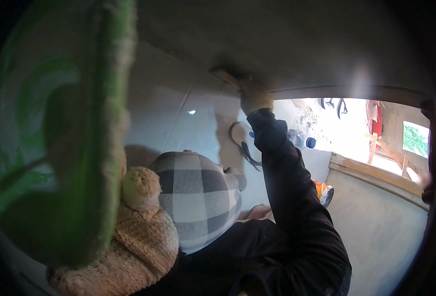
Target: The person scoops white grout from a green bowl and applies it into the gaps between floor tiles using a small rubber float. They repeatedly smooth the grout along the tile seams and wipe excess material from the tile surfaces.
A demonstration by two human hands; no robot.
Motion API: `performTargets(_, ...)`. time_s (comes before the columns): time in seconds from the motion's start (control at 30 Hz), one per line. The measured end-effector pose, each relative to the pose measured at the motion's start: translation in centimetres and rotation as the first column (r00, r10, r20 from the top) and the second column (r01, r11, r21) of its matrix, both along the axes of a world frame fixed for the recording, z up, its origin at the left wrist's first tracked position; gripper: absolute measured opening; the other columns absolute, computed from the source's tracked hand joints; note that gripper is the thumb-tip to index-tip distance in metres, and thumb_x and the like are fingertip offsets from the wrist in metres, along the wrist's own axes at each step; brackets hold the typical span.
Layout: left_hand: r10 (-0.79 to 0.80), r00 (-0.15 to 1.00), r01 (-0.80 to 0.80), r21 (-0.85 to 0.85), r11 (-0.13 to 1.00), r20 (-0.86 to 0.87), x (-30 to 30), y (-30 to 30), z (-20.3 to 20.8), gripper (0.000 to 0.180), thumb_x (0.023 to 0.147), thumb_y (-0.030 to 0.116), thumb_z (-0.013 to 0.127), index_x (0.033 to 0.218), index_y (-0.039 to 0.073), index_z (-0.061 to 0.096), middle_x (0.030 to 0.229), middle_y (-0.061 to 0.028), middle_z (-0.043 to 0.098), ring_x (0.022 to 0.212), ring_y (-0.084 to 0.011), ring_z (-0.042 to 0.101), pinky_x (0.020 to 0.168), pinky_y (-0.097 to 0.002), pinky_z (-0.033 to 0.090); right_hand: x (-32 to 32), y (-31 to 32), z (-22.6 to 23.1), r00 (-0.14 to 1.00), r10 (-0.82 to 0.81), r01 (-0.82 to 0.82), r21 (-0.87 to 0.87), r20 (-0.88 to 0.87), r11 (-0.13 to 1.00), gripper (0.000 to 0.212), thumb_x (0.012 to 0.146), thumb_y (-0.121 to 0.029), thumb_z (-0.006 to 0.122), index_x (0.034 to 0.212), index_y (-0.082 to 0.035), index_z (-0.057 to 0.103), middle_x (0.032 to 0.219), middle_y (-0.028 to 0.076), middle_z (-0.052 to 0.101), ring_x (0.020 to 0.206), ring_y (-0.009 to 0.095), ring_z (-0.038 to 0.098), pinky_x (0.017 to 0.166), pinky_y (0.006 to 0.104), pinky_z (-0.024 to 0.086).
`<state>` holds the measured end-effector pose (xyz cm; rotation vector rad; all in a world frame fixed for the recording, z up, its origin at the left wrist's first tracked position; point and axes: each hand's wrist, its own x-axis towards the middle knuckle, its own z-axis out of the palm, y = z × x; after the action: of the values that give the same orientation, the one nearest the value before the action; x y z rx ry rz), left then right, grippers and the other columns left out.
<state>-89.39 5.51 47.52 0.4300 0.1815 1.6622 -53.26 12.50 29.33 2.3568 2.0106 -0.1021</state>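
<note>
My right hand (pixel 255 97), in a pale glove, is closed on a flat, brownish tool (pixel 225 77). It presses the tool to the dark grey surface overhead; the tool's exact kind is hard to see. Close up on the left, my left hand (pixel 134 237) wears a thick, tan, crusted glove. Its thumb stands up by the rough, caked edge of a large green container (pixel 55 148), which looks glossy inside. My left fingers are mostly hidden behind that green container, which they seem to hold.
Below is grey, white and black plaid cloth (pixel 191 197) over a rounded form. Beyond hang a dark looped strap (pixel 247 153) and a clear bottle with a dark cap (pixel 310 142). An orange packet (pixel 320 188) lies near a wooden-framed opening (pixel 371 172), bright with daylight.
</note>
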Motion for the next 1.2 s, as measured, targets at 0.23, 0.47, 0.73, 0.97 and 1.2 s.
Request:
performTargets(0.23, 0.049, 0.999, -0.048, 0.034, 0.998, -0.014, -0.2, 0.3, 0.2, 0.073, 0.094, 0.007, 0.063, 0.155, 0.007, 0.023, 0.157, -0.0195, 0.03, 0.143, -0.036, 0.038, 0.102, -0.0446, 0.056, -1.8, 1.3, -1.2, 1.0, 0.002, -0.002, 0.042, -0.004, 0.999, 0.039, 0.094, -0.021, 0.06, 0.133, -0.018, 0.053, 0.111, 0.017, 0.069, 0.101, 0.04, 0.068, 0.082, 0.0539, 0.054)
performTargets(0.47, 0.049, 0.998, -0.047, 0.056, 0.997, -0.036, 0.4, 0.1, 0.6, 0.071, 0.093, 0.008, 0.063, 0.154, 0.009, 0.026, 0.157, -0.0185, 0.031, 0.144, -0.0362, 0.037, 0.101, -0.0454, 0.056, -3.6, -4.5, -0.1, 0.98, 0.162, -0.158, 0.044, -0.115, 0.986, 0.036, 0.093, -0.015, 0.057, 0.129, -0.013, 0.06, 0.104, 0.012, 0.071, 0.095, 0.033, 0.07, 0.076, 0.0467, 0.056)
performTargets(0.73, 0.044, 0.998, -0.041, 0.052, 0.998, -0.042, 0.5, 0.8, 0.5, 0.069, 0.093, 0.009, 0.064, 0.153, 0.01, 0.03, 0.157, -0.0173, 0.032, 0.144, -0.0363, 0.036, 0.101, -0.0462, 0.056, 0.4, -9.6, -0.7, 0.991, 0.131, -0.13, 0.375, 0.021, 0.918, 0.033, 0.09, -0.012, 0.063, 0.123, -0.012, 0.066, 0.112, 0.009, 0.072, 0.099, 0.028, 0.07, 0.083, 0.0382, 0.056)
performTargets(0.97, 0.052, 0.997, -0.048, 0.062, 0.997, -0.056, 1.1, 0.5, 0.7, 0.067, 0.092, 0.01, 0.064, 0.152, 0.012, 0.033, 0.157, -0.0163, 0.033, 0.145, -0.0365, 0.035, 0.101, -0.047, 0.056, 2.1, -7.5, -3.2, 0.984, 0.176, -0.171, 0.397, 0.025, 0.902, 0.04, 0.086, -0.012, 0.065, 0.126, -0.012, 0.065, 0.117, 0.009, 0.07, 0.112, 0.031, 0.065, 0.096, 0.0444, 0.051)
performTargets(1.2, 0.063, 0.996, -0.059, 0.059, 0.997, -0.062, 1.8, 0.4, 1.1, 0.066, 0.092, 0.011, 0.064, 0.151, 0.013, 0.037, 0.158, -0.0152, 0.034, 0.145, -0.0366, 0.035, 0.1, -0.0477, 0.055, 1.3, -8.7, -3.8, 0.98, 0.194, -0.172, 0.336, -0.033, 0.926, 0.044, 0.082, -0.01, 0.066, 0.126, -0.013, 0.064, 0.12, 0.009, 0.069, 0.113, 0.03, 0.065, 0.097, 0.0434, 0.051)
